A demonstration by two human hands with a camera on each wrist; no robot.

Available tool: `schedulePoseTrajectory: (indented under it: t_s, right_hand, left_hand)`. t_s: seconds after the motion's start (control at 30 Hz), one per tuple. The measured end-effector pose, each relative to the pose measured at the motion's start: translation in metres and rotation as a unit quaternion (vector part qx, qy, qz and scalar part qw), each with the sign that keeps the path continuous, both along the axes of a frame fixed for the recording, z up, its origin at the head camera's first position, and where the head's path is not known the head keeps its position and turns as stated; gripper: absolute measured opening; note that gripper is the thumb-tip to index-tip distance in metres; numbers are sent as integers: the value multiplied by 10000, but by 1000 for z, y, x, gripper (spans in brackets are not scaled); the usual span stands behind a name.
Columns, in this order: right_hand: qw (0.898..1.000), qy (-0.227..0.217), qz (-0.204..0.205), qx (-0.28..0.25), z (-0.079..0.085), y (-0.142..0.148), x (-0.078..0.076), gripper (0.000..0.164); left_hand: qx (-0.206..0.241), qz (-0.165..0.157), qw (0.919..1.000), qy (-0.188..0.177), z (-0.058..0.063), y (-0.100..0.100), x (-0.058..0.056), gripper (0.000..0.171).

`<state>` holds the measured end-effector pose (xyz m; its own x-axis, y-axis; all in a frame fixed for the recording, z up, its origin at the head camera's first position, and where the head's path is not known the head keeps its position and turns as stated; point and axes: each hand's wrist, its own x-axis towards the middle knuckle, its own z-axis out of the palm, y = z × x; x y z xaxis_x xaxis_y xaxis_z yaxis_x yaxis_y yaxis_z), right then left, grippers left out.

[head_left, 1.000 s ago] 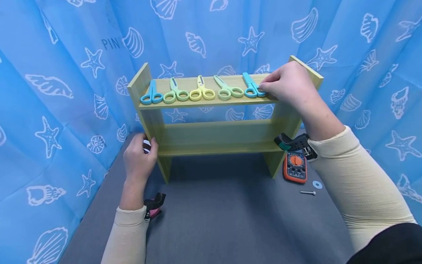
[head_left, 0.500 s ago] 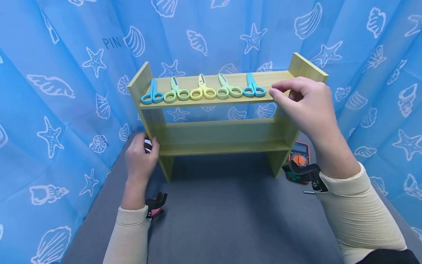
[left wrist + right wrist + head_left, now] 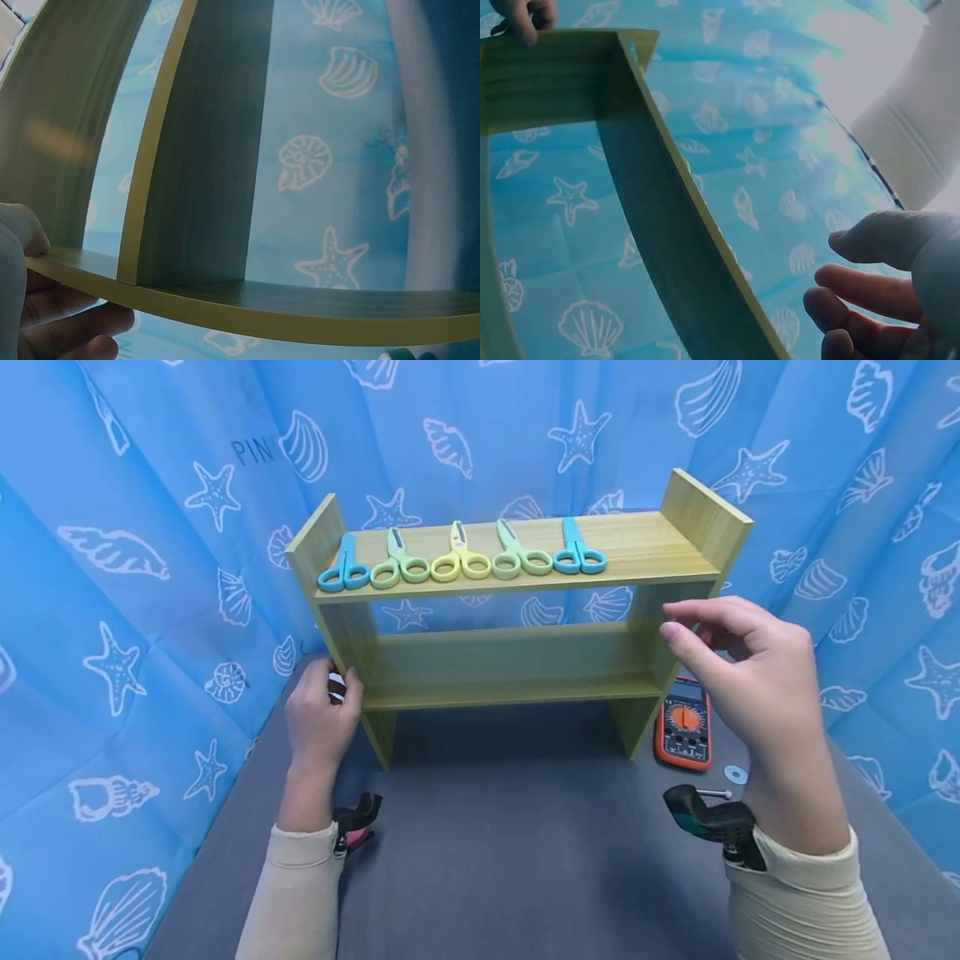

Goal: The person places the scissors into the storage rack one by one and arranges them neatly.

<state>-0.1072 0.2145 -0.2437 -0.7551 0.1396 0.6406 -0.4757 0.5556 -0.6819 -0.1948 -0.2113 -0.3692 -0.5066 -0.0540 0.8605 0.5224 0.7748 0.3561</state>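
Note:
A pale wooden two-tier shelf (image 3: 517, 672) stands on the grey table. Along its top board several pairs of scissors lie in a row: blue scissors (image 3: 345, 568) at the left, then green scissors (image 3: 399, 562), yellow scissors (image 3: 460, 558), another green pair (image 3: 520, 557), and teal scissors (image 3: 577, 553). My left hand (image 3: 322, 714) grips the shelf's left side panel, its thumb (image 3: 28, 229) on the inner face and fingers around the outside. Beside the shelf's right panel, my right hand (image 3: 757, 668) hovers with thumb and forefinger apart, holding nothing.
An orange-cased multimeter (image 3: 684, 727) lies right of the shelf, with a washer (image 3: 736, 774) and a bolt (image 3: 715, 793) nearer me. A black-and-white object (image 3: 337, 687) is partly hidden behind the left hand. A blue shell-print curtain (image 3: 480, 435) surrounds the table.
My right hand has let go of the teal scissors and drawn back to the right and down. The second green pair and the teal pair now lie straighter. My left hand has kept its grip.

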Motion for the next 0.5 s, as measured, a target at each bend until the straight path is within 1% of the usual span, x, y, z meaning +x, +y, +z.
schedulePoseTrajectory:
  t_s: [0.07,0.2,0.27,0.37,0.5]
  right_hand:
    - [9997,-34,45,-224,-8,4,3,25]
    - [9976,-317,31,-607,-22,11,5,28]
    - [9966,-435,-29,-696,-30,16,4,29]
    - [9955,-589,-160,-728,-43,25,3,30]
    - [9946,-841,-444,-415,-57,37,2,32]
  left_hand:
    - [-18,13,10000,-12,0,-2,1,18]
    - [-31,24,10000,-51,1,-4,1,21]
    - [-53,38,10000,-66,1,-5,0,21]
    - [-48,57,10000,-54,2,-3,-1,20]
    - [-123,65,9998,-113,3,0,-2,20]
